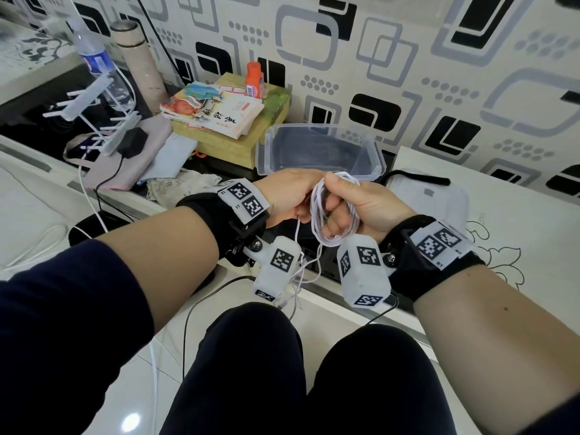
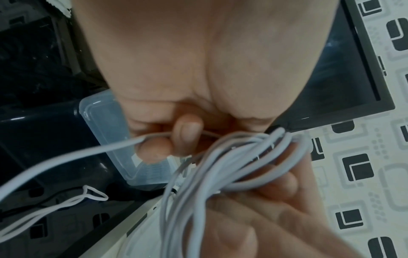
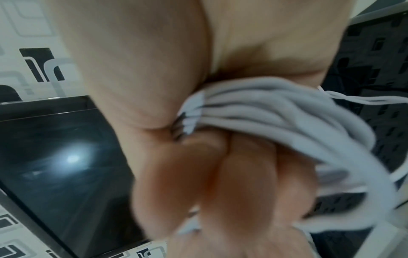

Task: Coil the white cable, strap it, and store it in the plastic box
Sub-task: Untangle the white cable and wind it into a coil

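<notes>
A white cable [image 1: 317,211] is wound in several loops around the fingers of my right hand [image 1: 345,199], which grips the coil [image 3: 276,111] in front of my chest. My left hand [image 1: 288,196] sits just left of it and pinches a loose strand of the cable [image 2: 123,144] between thumb and finger. The free tail [image 1: 301,277] hangs down toward my knees. The clear plastic box [image 1: 320,150] stands open on the dark surface just beyond both hands. A black strap [image 1: 414,177] lies on the box's lid [image 1: 430,196] to the right.
Books [image 1: 216,111] on a green box with an orange bottle [image 1: 254,80] sit left of the plastic box. A water bottle [image 1: 97,64], a tall flask [image 1: 141,61], a white rack [image 1: 94,111] and a black charger [image 1: 131,142] crowd the far left. Patterned wall behind.
</notes>
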